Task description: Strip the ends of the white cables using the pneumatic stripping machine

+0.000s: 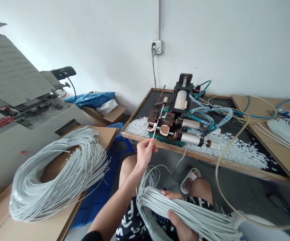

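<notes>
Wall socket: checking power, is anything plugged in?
Plugged in. A black plug sits in the wall socket, its cord hanging down the wall.

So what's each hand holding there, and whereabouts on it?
The left hand pinches a single white wire close to its tip, at the machine. The right hand holds the wire bundle across its middle.

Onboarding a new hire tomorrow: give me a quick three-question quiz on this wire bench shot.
1. True or false: the left hand holds a single wire up to the machine.
2. What rests under the right hand? A) wire bundle B) blue bag C) sandal
3. What litters the tray around the machine?

Key: 1 true. 2 A, the wire bundle across the lap. 3 small white bits.
</notes>
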Action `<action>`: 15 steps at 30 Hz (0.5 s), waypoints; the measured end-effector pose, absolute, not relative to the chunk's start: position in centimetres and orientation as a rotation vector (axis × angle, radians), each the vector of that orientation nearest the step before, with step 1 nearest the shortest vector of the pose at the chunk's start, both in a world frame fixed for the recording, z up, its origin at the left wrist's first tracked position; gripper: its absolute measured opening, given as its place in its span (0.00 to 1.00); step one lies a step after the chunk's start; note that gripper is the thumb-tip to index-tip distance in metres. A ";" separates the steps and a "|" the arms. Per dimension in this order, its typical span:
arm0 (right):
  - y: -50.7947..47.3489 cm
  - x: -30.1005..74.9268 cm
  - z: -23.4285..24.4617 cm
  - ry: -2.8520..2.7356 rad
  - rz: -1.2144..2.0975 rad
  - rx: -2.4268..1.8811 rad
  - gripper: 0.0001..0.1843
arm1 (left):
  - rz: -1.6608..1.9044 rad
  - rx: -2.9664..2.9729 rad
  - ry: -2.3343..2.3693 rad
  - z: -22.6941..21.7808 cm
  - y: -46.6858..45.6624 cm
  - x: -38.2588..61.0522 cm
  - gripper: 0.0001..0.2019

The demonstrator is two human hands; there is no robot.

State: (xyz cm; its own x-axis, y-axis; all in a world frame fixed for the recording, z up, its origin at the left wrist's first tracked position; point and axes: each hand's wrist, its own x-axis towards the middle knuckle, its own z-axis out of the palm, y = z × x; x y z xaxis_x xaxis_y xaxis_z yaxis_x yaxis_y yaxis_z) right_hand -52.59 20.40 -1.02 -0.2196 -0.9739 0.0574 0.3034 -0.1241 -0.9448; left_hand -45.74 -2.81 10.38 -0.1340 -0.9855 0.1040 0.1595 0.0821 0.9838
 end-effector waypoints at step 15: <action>20.4 -51.6 -1.2 1.137 -1.742 -0.851 0.14 | -1.355 0.983 -1.273 10.3 -2.8 -45.2 0.24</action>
State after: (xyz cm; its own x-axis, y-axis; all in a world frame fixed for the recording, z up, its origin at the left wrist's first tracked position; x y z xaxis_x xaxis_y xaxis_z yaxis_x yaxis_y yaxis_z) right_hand -51.57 20.36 -1.21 -0.3932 -0.9157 0.0831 0.2928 -0.2103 -0.9328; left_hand -45.19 -2.83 10.26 -0.1784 -0.9816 0.0674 0.1285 0.0447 0.9907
